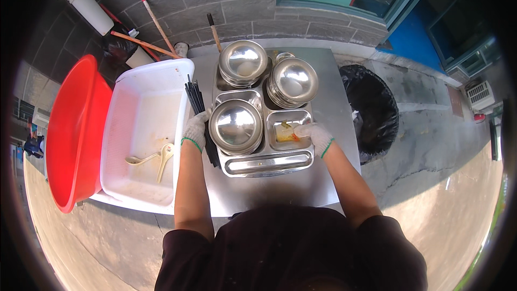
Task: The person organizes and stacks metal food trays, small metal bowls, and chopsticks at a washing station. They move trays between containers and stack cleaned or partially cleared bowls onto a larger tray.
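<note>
A steel compartment tray [268, 164] lies before me on a metal table [278, 192]. Stacked steel bowls stand on it at the back left [243, 61], back right [297, 81] and front left [236, 126]. Food scraps [287, 133] lie in its right compartment. My left hand [196, 129], in a knitted glove, is at the tray's left edge and holds a bundle of black chopsticks [195, 96] against it. My right hand [317, 135], gloved too, grips the tray's right rim, fingers over the compartment with scraps. Whether more trays lie underneath is hidden.
Left of the tray, a white plastic basket [109, 149] holds two spoons [164, 157]. A red basin [70, 137] leans beside it. A bin lined with a black bag [369, 109] stands right of the table. Wooden handles [159, 24] lean near the block wall [238, 0] behind.
</note>
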Action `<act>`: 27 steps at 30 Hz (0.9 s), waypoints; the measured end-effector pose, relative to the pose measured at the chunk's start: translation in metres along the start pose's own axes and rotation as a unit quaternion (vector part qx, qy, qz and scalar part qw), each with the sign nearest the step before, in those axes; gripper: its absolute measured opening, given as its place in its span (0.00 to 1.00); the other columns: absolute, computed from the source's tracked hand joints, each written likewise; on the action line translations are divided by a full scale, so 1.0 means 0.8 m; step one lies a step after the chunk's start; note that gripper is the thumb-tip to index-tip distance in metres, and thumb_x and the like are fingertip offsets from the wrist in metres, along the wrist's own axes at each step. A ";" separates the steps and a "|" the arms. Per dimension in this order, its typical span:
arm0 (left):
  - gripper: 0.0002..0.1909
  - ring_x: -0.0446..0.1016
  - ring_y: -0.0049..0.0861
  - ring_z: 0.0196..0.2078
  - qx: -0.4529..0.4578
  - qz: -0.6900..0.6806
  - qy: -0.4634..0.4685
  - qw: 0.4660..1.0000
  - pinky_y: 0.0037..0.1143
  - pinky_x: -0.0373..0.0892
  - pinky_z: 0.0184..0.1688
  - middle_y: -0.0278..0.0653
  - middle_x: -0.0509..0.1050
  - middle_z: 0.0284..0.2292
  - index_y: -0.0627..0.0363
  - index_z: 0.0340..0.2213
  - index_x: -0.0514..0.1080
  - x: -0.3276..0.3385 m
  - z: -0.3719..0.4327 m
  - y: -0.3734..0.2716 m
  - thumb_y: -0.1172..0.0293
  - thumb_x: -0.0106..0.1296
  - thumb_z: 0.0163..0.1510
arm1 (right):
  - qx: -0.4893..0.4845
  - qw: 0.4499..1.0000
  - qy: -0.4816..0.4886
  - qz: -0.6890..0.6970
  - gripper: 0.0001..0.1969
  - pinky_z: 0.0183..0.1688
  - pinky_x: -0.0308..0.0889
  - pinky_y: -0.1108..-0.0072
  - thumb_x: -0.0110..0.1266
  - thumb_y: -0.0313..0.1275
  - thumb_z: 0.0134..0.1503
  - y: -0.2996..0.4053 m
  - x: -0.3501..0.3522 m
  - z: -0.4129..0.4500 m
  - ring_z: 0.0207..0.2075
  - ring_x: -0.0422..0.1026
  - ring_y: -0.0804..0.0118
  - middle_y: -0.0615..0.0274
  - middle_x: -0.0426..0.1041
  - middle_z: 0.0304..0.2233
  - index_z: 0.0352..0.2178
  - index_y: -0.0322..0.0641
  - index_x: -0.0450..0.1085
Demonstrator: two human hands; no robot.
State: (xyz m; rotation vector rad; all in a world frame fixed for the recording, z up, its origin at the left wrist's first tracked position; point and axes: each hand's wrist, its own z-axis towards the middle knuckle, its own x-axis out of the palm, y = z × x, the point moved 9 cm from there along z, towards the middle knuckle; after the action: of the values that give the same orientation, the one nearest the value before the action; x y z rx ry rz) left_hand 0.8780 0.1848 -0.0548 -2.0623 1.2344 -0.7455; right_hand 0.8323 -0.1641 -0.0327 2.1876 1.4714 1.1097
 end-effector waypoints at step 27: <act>0.12 0.70 0.28 0.17 -0.057 0.000 0.160 0.985 0.26 0.70 0.21 0.41 0.72 0.19 0.62 0.31 0.69 0.094 0.019 -0.018 0.68 0.38 0.54 | -0.055 0.994 -0.095 -0.022 0.17 0.38 0.63 0.81 0.52 0.30 0.48 0.036 0.000 0.006 0.36 0.68 0.71 0.60 0.69 0.35 0.40 0.36 0.66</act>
State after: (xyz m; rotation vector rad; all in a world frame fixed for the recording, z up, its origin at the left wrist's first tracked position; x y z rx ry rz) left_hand 0.9279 0.1258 -0.0425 -2.0902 1.4813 -1.0596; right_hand 0.8552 -0.1763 -0.0184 2.1107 1.3382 0.9158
